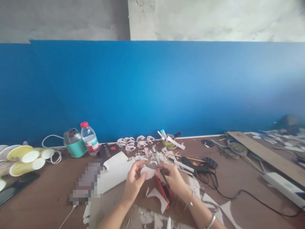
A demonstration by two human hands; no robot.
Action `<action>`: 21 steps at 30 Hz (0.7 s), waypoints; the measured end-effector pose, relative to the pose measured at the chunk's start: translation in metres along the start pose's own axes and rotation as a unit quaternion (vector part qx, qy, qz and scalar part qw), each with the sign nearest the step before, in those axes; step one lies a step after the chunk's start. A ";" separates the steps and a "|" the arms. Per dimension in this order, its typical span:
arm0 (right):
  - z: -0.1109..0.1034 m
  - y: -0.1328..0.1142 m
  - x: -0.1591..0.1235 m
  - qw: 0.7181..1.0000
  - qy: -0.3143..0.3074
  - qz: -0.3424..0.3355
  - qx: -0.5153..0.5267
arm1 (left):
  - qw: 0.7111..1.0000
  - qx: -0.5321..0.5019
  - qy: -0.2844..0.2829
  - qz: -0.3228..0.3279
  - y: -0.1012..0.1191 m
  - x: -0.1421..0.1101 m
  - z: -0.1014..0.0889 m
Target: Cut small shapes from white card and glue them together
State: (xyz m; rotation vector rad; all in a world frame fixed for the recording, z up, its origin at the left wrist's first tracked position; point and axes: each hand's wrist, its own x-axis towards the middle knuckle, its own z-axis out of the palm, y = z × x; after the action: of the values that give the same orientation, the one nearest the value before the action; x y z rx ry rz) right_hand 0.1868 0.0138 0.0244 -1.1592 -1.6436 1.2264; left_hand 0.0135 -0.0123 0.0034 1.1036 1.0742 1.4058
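Note:
My left hand pinches a small white paper piece above the brown table. My right hand grips red-handled scissors, whose blades reach up toward the paper piece. Beneath my hands lie white paper offcuts. A larger curled white sheet rests just left of my left hand. Both hands have their fingers closed.
Cut white shapes lie in rows by the blue wall. A water bottle and a green container stand at the left, beside stacked paper cups. A black glue gun with its cable, a wooden board and a power strip lie to the right.

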 end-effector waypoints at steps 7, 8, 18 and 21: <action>0.003 -0.011 -0.002 0.998 -0.001 0.015 0.060 | 0.999 -0.024 -0.021 -0.015 0.002 0.001 0.001; 0.003 -0.012 -0.002 0.998 0.001 0.017 0.064 | 0.999 -0.015 -0.024 -0.022 0.001 0.001 0.001; -0.012 0.004 0.001 0.972 0.033 -0.104 -0.207 | 0.999 0.013 0.030 -0.001 -0.009 0.006 -0.003; -0.014 0.001 -0.001 0.956 0.020 -0.097 -0.276 | 1.000 0.009 0.030 0.003 -0.009 0.006 -0.004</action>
State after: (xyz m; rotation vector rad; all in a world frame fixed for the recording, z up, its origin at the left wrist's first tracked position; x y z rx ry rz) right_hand 0.1999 0.0166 0.0267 -1.2933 -2.0853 0.6239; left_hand 0.0112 -0.0057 -0.0055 1.0840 1.1290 1.4436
